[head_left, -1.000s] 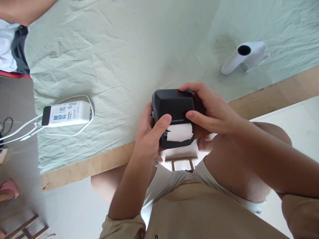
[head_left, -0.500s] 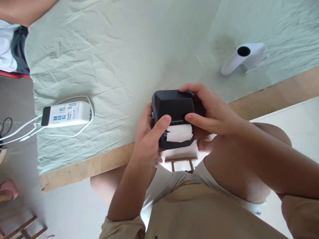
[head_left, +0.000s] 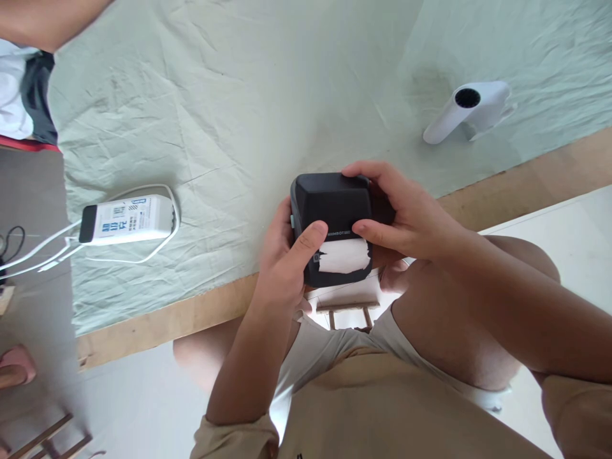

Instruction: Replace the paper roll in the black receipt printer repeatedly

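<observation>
Both of my hands hold a small black label printer (head_left: 332, 204) over the table's near edge. A torn strip of white paper (head_left: 345, 255) sticks out of its front slot. My left hand (head_left: 282, 261) grips the printer's left side, with the thumb lying on top just left of the paper. My right hand (head_left: 401, 210) wraps the right side, its fingers over the back corner and its thumb pressing on the top above the paper.
A pale green wrinkled cloth (head_left: 229, 115) covers the wooden table (head_left: 157, 322). A white power bank (head_left: 127, 220) with white cables lies at the left. A white hair-dryer-like device (head_left: 466, 108) lies at the right. Another person's arm (head_left: 43, 19) shows at top left.
My right thumb has crept slightly left across the printer's top. Everything else is as before.
</observation>
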### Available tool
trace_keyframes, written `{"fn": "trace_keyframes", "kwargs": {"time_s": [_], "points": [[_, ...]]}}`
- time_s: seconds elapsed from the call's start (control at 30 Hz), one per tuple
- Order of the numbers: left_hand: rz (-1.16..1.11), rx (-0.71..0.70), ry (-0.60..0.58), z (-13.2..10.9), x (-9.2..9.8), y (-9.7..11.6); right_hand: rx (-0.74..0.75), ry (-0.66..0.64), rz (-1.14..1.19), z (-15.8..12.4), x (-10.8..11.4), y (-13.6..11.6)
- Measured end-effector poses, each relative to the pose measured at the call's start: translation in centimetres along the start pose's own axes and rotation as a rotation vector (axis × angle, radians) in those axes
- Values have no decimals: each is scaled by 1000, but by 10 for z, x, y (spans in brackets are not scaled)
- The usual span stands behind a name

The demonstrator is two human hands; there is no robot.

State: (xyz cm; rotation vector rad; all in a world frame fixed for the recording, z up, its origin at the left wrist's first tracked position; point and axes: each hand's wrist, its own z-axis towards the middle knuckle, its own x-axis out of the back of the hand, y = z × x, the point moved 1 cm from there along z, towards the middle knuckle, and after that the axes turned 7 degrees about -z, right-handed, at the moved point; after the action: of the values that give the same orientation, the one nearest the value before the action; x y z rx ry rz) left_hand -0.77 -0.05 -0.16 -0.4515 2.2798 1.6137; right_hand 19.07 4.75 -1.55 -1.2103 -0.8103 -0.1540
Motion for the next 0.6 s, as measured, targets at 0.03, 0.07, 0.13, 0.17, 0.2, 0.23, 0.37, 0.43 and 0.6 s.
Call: {"fn": "trace_keyframes", "kwargs": {"time_s": [0.03,0.07,0.13,0.17,0.2,0.23,0.37,0.43,0.6], "points": [[-1,-2,4,0,-1,0,8,4,-8,0,0,0],[-4,3,4,0,-1,0,12,7,-17,0,0,0],[-10,11,14,-2,-3,0,13,7,-34,0,1,-1],[-12,12,21,-2,-4,1,14,8,-39,0,1,-1],[-12,14,31,-3,-5,1,15,6,-43,0,1,-1],[-14,14,39,-3,-5,1,16,4,-46,0,2,-2],[-15,15,46,-3,-5,1,-6,-7,-49,0,3,-3],[-13,9,46,-2,-4,0,-6,-7,-46,0,3,-3],[-64,-3,67,1,0,-6,11,-3,-53,-1,2,-1]]}}
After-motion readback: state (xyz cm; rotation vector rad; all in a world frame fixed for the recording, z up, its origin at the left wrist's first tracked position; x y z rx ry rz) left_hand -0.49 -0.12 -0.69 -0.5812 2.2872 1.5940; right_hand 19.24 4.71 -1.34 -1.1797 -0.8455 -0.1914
